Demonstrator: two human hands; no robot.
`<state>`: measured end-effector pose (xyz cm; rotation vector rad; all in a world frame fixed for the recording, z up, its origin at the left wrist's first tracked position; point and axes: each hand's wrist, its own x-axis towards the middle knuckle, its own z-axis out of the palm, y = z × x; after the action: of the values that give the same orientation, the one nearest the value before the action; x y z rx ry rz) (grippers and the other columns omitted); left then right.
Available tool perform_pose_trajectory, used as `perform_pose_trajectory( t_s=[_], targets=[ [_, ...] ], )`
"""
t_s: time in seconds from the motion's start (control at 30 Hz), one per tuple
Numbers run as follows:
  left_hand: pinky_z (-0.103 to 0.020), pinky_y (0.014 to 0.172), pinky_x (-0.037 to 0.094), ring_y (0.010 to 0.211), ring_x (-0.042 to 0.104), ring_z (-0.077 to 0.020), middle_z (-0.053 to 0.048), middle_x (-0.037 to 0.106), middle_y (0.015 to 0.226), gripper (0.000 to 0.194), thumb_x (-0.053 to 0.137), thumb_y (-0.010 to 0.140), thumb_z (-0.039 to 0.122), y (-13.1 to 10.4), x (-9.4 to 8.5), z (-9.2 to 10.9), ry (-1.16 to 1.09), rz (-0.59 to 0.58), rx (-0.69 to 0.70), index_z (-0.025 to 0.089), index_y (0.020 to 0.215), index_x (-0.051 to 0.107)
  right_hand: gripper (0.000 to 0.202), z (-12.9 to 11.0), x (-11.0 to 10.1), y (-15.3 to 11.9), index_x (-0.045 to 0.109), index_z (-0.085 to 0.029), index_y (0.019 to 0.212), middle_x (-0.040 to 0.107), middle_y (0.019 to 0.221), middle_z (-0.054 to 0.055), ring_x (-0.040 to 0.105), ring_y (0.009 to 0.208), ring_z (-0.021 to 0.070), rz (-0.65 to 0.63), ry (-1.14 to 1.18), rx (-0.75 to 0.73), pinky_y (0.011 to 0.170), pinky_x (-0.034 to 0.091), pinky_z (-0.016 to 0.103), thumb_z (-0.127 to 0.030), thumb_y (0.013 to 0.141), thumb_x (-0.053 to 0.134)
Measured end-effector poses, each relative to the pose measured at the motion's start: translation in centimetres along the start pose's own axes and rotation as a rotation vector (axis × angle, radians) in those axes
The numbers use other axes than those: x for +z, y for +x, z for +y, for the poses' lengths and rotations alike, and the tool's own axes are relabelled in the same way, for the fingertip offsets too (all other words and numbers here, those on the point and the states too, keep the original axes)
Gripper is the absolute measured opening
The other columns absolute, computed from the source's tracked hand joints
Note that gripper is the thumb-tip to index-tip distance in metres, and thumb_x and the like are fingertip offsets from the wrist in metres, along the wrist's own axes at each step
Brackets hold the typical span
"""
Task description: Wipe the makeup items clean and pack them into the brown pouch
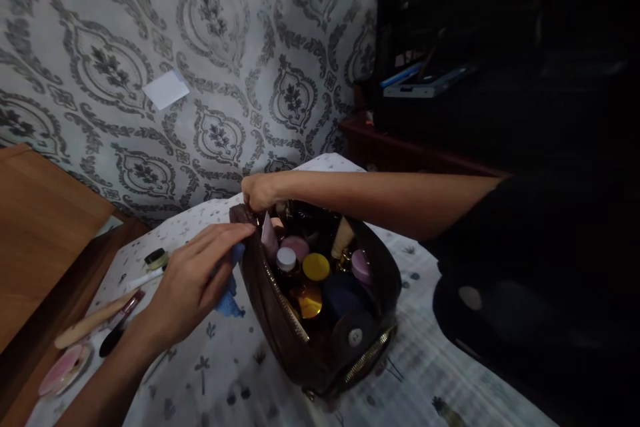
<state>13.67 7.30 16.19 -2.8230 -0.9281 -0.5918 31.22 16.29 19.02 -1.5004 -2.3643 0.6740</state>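
A dark brown zippered toiletry bag stands unzipped on the cloth-covered surface. Inside it are a jar with a yellow lid, a bottle with a pale cap, a pink tube and several other cosmetics. My right hand reaches across the bag, its fingers closed at the far left corner of the rim; exactly what they pinch there is hidden. At the left side of the bag is my left hand, with a crumpled blue cloth under its curled fingers. Its fingertips touch the bag's edge.
To the left lie a pink compact, a makeup brush, a wooden-looking handle and a small dark-lidded jar. A wooden panel borders the left. Patterned wallpaper rises behind; a dark red ledge is at right.
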Motion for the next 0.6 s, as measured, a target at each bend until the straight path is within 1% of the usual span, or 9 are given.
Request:
perform_pose_trajectory(
  t_s=[0.07,0.13,0.17,0.23,0.3,0.37,0.47,0.53,0.6],
  targets=[
    [-0.026,0.095,0.049,0.111,0.062,-0.0159,-0.005,0.065,0.121,0.038,0.040,0.096,0.012,-0.6,-0.2,0.0,0.009,0.023,-0.037,0.024,0.129,0.054,0.020,-0.2,-1.0,-1.3,0.076,-0.004,0.087,0.075,0.079,0.010,0.071,0.078,0.0195,-0.091,-0.056,0.004,0.071,0.054,0.024,0.003,0.074,0.062],
    [-0.025,0.091,0.050,0.108,0.062,-0.0156,-0.005,0.064,0.118,0.038,0.040,0.095,0.011,-1.1,-0.3,0.2,0.016,0.036,-0.038,0.025,0.127,0.055,0.025,-0.2,-1.8,-2.6,0.075,-0.005,0.099,0.076,0.087,0.010,0.070,0.078,0.0168,-0.087,-0.067,-0.041,0.068,0.053,0.022,-0.002,0.080,0.059],
    [-0.024,0.089,0.051,0.107,0.062,-0.0152,-0.005,0.063,0.117,0.039,0.040,0.094,0.009,-1.3,-0.3,0.3,0.022,0.030,-0.022,0.025,0.126,0.056,0.024,-0.1,-2.0,-3.3,0.075,-0.007,0.101,0.076,0.090,0.009,0.070,0.079,0.0162,-0.070,-0.086,-0.085,0.069,0.052,0.021,-0.006,0.083,0.058],
    [-0.023,0.084,0.052,0.103,0.062,-0.0148,-0.005,0.060,0.115,0.045,0.040,0.092,0.006,-1.6,-0.2,0.7,0.047,-0.004,0.034,0.027,0.128,0.056,0.020,0.2,-2.0,-4.6,0.076,-0.010,0.098,0.075,0.089,0.007,0.069,0.083,0.0169,-0.019,-0.146,-0.188,0.071,0.050,0.022,-0.015,0.087,0.059],
    [-0.023,0.078,0.052,0.098,0.061,-0.0149,-0.005,0.057,0.111,0.051,0.039,0.090,0.003,-1.7,0.0,1.0,0.086,-0.044,0.086,0.029,0.132,0.054,0.019,0.6,-1.7,-5.8,0.077,-0.013,0.093,0.074,0.086,0.007,0.068,0.085,0.0180,0.007,-0.193,-0.239,0.072,0.048,0.023,-0.023,0.087,0.062],
    [-0.023,0.072,0.051,0.091,0.061,-0.0146,-0.005,0.055,0.109,0.056,0.038,0.089,0.002,-1.5,0.0,1.4,0.124,-0.092,0.111,0.031,0.135,0.051,0.019,0.8,-1.3,-6.7,0.076,-0.014,0.092,0.074,0.085,0.007,0.067,0.081,0.0165,-0.025,-0.176,-0.203,0.071,0.046,0.022,-0.025,0.087,0.061],
    [-0.022,0.063,0.048,0.080,0.058,-0.0128,-0.004,0.052,0.108,0.060,0.035,0.088,0.001,-0.8,-0.3,1.8,0.159,-0.179,0.117,0.033,0.137,0.049,0.019,1.1,-0.8,-7.2,0.075,-0.014,0.094,0.074,0.083,0.006,0.066,0.076,0.0145,-0.102,-0.123,-0.126,0.069,0.045,0.021,-0.018,0.086,0.058],
    [-0.022,0.061,0.047,0.078,0.058,-0.0133,-0.004,0.053,0.108,0.057,0.035,0.087,0.003,-0.3,-0.6,2.0,0.176,-0.224,0.106,0.032,0.134,0.049,0.022,1.2,-0.7,-7.1,0.074,-0.014,0.100,0.075,0.086,0.006,0.066,0.079,0.0152,-0.098,-0.118,-0.097,0.068,0.044,0.022,-0.014,0.082,0.061],
    [-0.024,0.062,0.047,0.083,0.059,-0.0158,-0.004,0.055,0.106,0.047,0.036,0.088,0.007,0.0,-0.9,2.1,0.185,-0.268,0.064,0.028,0.126,0.052,0.031,1.5,-0.6,-6.9,0.072,-0.013,0.107,0.075,0.091,0.007,0.066,0.081,0.0165,-0.067,-0.129,-0.079,0.069,0.044,0.022,-0.012,0.078,0.063]
  ],
)
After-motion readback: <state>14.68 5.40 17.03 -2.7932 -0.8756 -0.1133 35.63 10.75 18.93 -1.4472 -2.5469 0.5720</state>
